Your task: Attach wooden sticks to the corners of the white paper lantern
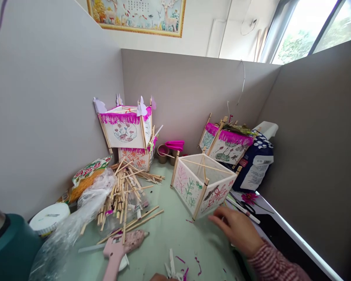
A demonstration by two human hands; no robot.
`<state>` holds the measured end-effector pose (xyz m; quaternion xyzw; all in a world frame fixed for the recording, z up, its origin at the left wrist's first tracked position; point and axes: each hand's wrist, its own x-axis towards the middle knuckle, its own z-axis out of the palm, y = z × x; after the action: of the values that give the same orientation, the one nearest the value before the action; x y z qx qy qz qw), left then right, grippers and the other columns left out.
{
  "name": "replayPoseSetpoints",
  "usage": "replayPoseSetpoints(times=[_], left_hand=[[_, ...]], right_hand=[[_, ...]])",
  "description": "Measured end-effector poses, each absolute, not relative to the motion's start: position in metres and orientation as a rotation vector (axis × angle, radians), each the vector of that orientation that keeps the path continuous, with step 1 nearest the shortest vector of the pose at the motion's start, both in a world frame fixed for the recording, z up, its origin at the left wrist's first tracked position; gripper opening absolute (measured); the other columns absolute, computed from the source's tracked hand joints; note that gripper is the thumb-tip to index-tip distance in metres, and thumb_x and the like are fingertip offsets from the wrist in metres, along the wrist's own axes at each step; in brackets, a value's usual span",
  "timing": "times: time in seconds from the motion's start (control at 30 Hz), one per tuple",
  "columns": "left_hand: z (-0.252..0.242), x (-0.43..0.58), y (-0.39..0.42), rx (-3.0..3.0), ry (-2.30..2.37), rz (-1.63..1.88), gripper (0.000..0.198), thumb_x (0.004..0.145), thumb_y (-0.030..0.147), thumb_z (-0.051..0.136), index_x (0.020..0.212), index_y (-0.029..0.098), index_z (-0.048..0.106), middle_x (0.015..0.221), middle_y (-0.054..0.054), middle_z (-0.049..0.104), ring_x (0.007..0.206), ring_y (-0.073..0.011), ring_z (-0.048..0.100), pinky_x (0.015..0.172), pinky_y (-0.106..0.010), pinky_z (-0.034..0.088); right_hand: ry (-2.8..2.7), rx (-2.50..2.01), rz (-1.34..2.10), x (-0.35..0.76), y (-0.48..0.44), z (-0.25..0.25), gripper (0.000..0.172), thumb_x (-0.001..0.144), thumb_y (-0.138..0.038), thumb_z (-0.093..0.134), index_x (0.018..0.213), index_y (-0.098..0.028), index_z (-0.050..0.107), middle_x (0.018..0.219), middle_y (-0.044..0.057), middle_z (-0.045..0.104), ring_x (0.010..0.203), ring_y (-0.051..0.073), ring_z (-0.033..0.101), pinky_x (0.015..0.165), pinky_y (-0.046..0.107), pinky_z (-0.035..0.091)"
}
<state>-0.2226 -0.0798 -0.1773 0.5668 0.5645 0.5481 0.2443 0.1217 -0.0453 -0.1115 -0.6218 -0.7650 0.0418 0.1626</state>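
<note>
My right hand hovers over the table by the lower front corner of a square lantern. Its fingers are bent and slightly apart, with nothing visible in them. The lantern has wooden-stick corner posts and white panels with printed red, pink and green plants. Its top is open, with thin sticks crossing it. Only a sliver of my left hand shows at the bottom edge, its fingers mostly hidden. Beside it lie white strips and magenta scraps. A pink glue gun lies to the left.
Wooden sticks are heaped at left, beside a clear plastic bag. Fringed lanterns stand at back left and back right. A dark blue bag, scissors and a pink flower are at right. Grey partitions enclose the table.
</note>
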Motion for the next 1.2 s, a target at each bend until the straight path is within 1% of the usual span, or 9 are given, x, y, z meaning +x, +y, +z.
replayPoseSetpoints(times=[0.13, 0.2, 0.3, 0.4, 0.5, 0.7, 0.83, 0.93, 1.2], left_hand=[[-0.189, -0.232, -0.074, 1.558, 1.466, 1.538, 0.029, 0.079, 0.037, 0.050, 0.055, 0.026, 0.063, 0.049, -0.004, 0.062, 0.052, -0.0207, 0.062, 0.060, -0.036, 0.056], [-0.194, -0.231, -0.075, 1.569, 1.449, 1.587, 0.029, 0.080, 0.034, 0.049, 0.055, 0.025, 0.063, 0.053, -0.005, 0.063, 0.055, -0.0215, 0.063, 0.062, -0.039, 0.056], [-0.194, -0.224, -0.079, 1.598, 1.467, 1.645, 0.022, 0.079, 0.029, 0.051, 0.065, 0.024, 0.066, 0.057, -0.005, 0.064, 0.062, -0.0234, 0.064, 0.064, -0.041, 0.055], [-0.188, -0.211, -0.085, 1.687, 1.519, 1.710, 0.014, 0.077, 0.027, 0.055, 0.075, 0.024, 0.068, 0.059, -0.004, 0.064, 0.067, -0.0246, 0.065, 0.064, -0.042, 0.056], [-0.181, -0.200, -0.089, 1.780, 1.620, 1.749, 0.015, 0.077, 0.024, 0.054, 0.078, 0.024, 0.068, 0.060, -0.003, 0.063, 0.069, -0.0245, 0.065, 0.061, -0.041, 0.056], [-0.176, -0.186, -0.091, 1.834, 1.721, 1.703, 0.018, 0.079, 0.023, 0.051, 0.074, 0.024, 0.069, 0.059, -0.001, 0.062, 0.068, -0.0237, 0.065, 0.056, -0.039, 0.055], [-0.178, -0.192, -0.092, 1.822, 1.725, 1.710, 0.015, 0.077, 0.025, 0.054, 0.072, 0.025, 0.068, 0.056, -0.001, 0.061, 0.064, -0.0228, 0.065, 0.055, -0.038, 0.055], [-0.180, -0.199, -0.092, 1.789, 1.716, 1.710, 0.018, 0.079, 0.025, 0.051, 0.071, 0.026, 0.068, 0.056, 0.000, 0.061, 0.062, -0.0224, 0.065, 0.055, -0.037, 0.055], [-0.182, -0.193, -0.091, 1.765, 1.594, 1.728, 0.013, 0.077, 0.028, 0.054, 0.079, 0.028, 0.067, 0.064, -0.002, 0.065, 0.075, -0.0236, 0.065, 0.066, -0.038, 0.056]], right_hand=[[-2.038, -1.861, -0.282, 0.075, -0.047, -0.112, 0.046, 0.081, -0.055, 0.037, 0.062, -0.019, 0.058, 0.059, 0.003, 0.063, 0.053, 0.015, 0.057, 0.049, 0.026, 0.026], [-1.937, -1.885, -0.463, 0.063, -0.042, -0.114, 0.043, 0.083, -0.051, 0.038, 0.064, -0.018, 0.059, 0.059, 0.003, 0.063, 0.051, 0.015, 0.056, 0.047, 0.026, 0.021], [-1.882, -1.850, -0.590, 0.058, -0.035, -0.116, 0.035, 0.084, -0.042, 0.040, 0.067, -0.018, 0.060, 0.059, 0.002, 0.063, 0.048, 0.013, 0.055, 0.047, 0.026, 0.018], [-1.929, -1.745, -0.582, 0.062, -0.035, -0.122, 0.031, 0.085, -0.035, 0.040, 0.067, -0.018, 0.059, 0.061, 0.001, 0.064, 0.049, 0.011, 0.054, 0.049, 0.026, 0.019], [-1.992, -1.662, -0.542, 0.068, -0.038, -0.129, 0.032, 0.086, -0.032, 0.037, 0.065, -0.019, 0.057, 0.064, 0.000, 0.064, 0.051, 0.011, 0.055, 0.050, 0.026, 0.021], [-1.879, -1.777, -0.606, 0.070, -0.034, -0.126, 0.046, 0.084, -0.053, 0.036, 0.060, -0.018, 0.055, 0.054, 0.001, 0.061, 0.046, 0.012, 0.052, 0.048, 0.026, 0.018], [-1.825, -1.808, -0.661, 0.062, -0.025, -0.123, 0.039, 0.084, -0.046, 0.041, 0.064, -0.017, 0.057, 0.057, 0.003, 0.062, 0.046, 0.012, 0.052, 0.048, 0.026, 0.017], [-1.808, -1.776, -0.680, 0.063, -0.022, -0.127, 0.035, 0.083, -0.041, 0.042, 0.063, -0.016, 0.056, 0.056, 0.003, 0.062, 0.046, 0.013, 0.053, 0.048, 0.027, 0.018], [-1.975, -1.443, -0.475, 0.086, -0.044, -0.136, 0.028, 0.084, -0.035, 0.044, 0.064, -0.017, 0.051, 0.054, 0.001, 0.056, 0.047, 0.012, 0.051, 0.050, 0.025, 0.029]])
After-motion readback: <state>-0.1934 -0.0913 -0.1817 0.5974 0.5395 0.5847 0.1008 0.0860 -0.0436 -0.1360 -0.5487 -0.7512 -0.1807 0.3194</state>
